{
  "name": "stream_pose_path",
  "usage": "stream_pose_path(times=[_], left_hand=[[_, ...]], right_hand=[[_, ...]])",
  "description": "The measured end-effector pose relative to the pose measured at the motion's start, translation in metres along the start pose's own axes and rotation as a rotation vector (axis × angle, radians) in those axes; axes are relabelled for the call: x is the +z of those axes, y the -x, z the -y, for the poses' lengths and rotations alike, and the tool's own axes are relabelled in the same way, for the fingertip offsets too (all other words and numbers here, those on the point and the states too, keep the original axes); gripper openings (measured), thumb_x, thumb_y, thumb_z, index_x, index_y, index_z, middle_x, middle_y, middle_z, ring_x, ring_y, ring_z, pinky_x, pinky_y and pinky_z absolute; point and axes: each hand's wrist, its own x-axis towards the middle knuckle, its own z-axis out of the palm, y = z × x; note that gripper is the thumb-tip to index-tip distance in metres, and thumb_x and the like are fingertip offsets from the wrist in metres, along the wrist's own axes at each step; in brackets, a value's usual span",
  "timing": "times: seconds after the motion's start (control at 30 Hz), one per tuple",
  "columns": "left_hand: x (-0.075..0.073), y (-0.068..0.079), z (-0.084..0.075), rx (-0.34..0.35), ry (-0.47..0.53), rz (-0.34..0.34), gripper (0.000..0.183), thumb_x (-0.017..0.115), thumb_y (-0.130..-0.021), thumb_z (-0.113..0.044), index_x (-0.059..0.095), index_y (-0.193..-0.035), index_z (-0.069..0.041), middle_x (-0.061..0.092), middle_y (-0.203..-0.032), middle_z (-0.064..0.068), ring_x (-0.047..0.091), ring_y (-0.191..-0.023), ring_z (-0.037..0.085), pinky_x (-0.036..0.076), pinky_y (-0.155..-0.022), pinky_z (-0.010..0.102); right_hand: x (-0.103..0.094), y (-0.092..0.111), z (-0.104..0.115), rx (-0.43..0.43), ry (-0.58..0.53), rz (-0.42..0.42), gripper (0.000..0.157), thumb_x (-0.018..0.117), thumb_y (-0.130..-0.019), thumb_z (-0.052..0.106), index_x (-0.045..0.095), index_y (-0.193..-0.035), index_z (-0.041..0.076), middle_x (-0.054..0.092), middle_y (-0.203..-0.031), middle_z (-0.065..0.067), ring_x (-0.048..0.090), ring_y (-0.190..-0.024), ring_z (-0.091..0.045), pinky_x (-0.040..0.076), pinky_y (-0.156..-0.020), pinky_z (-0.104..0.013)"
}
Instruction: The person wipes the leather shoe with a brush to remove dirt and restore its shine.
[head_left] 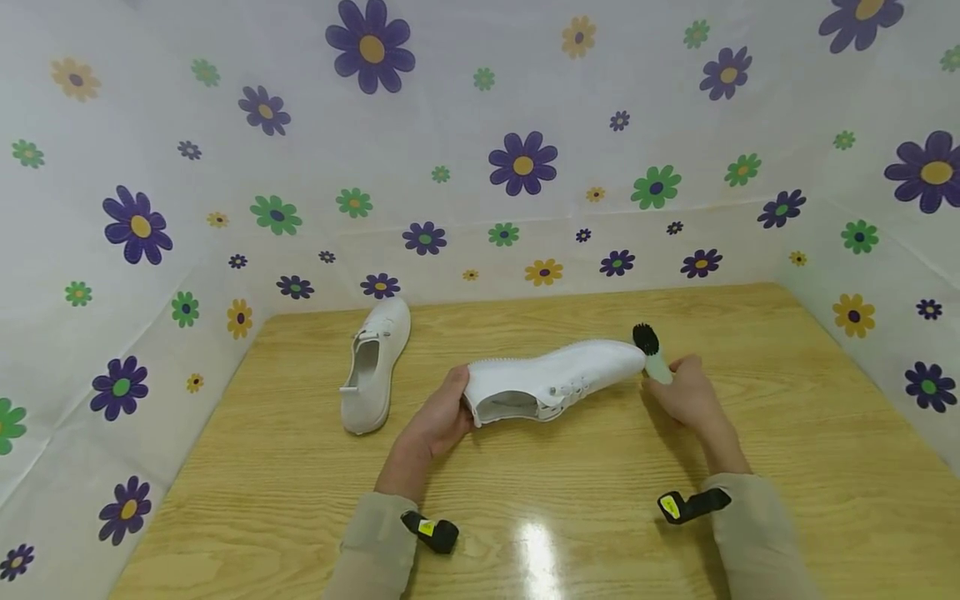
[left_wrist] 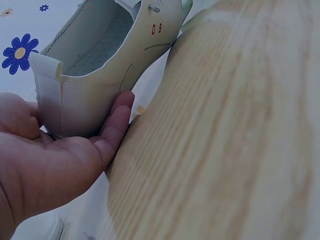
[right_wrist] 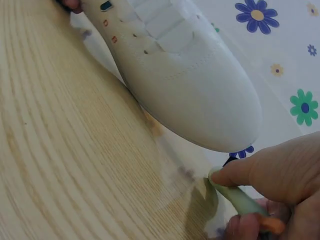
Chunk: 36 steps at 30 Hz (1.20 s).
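A white lace-up shoe (head_left: 555, 375) lies on its side in the air above the wooden table, its toe toward the right. My left hand (head_left: 441, 417) grips it by the heel; in the left wrist view, the fingers (left_wrist: 117, 120) curl under the heel, and red letters show on the shoe's side. My right hand (head_left: 690, 396) holds a brush by its pale green handle (head_left: 658, 368), thumb along it in the right wrist view. The brush's black bristles (head_left: 645, 337) are just beyond the toe (right_wrist: 235, 125); whether they touch it I cannot tell.
A second white shoe (head_left: 375, 367) stands on the table (head_left: 300, 500) to the left, toe toward the back. A white cloth with printed flowers (head_left: 450, 125) hangs behind and at both sides. Each sleeve carries a black strap camera (head_left: 431, 532) at the wrist.
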Motion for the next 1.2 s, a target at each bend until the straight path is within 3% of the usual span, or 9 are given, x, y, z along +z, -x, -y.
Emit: stream_pose_path(times=[0.2,0.37,0.93,1.2], left_hand=[[-0.0013,0.0007,-0.0009,0.008,-0.009,0.003,0.039,0.012,-0.105,-0.038,0.025,-0.133,-0.015,0.043,-0.114,0.009,0.045,-0.092,0.019,0.038,-0.069,0.029],[-0.0022,0.0006,-0.001,0.011,-0.012,0.004,0.038,0.011,-0.105,-0.038,0.023,-0.133,-0.015,0.043,-0.114,0.009,0.046,-0.091,0.018,0.036,-0.068,0.029],[0.0003,0.0027,-0.005,0.001,-0.009,0.012,0.041,0.012,-0.104,-0.04,0.021,-0.134,-0.013,0.039,-0.126,0.015,0.045,-0.107,0.02,0.042,-0.082,0.032],[0.0,0.0028,-0.0018,0.0,-0.019,-0.007,0.04,0.013,-0.105,-0.039,0.023,-0.133,-0.013,0.043,-0.119,0.012,0.047,-0.097,0.019,0.04,-0.074,0.03]], right_hand=[[0.0013,0.003,0.0042,0.015,0.246,-0.042,0.05,0.052,-0.091,0.031,0.036,-0.113,-0.011,0.049,-0.081,-0.016,0.049,-0.064,-0.024,0.039,-0.05,-0.031],[0.0001,0.0038,0.0068,0.029,0.362,-0.068,0.053,0.053,-0.092,0.036,0.041,-0.11,-0.012,0.05,-0.079,-0.016,0.05,-0.064,-0.027,0.038,-0.052,-0.035],[-0.001,0.0067,0.0051,-0.019,0.372,-0.051,0.051,0.054,-0.093,0.032,0.04,-0.108,-0.014,0.046,-0.081,-0.018,0.047,-0.067,-0.027,0.038,-0.051,-0.032],[0.0006,0.0088,0.0031,-0.031,0.343,-0.035,0.052,0.053,-0.093,0.032,0.04,-0.109,-0.015,0.045,-0.085,-0.02,0.046,-0.07,-0.029,0.038,-0.053,-0.033]])
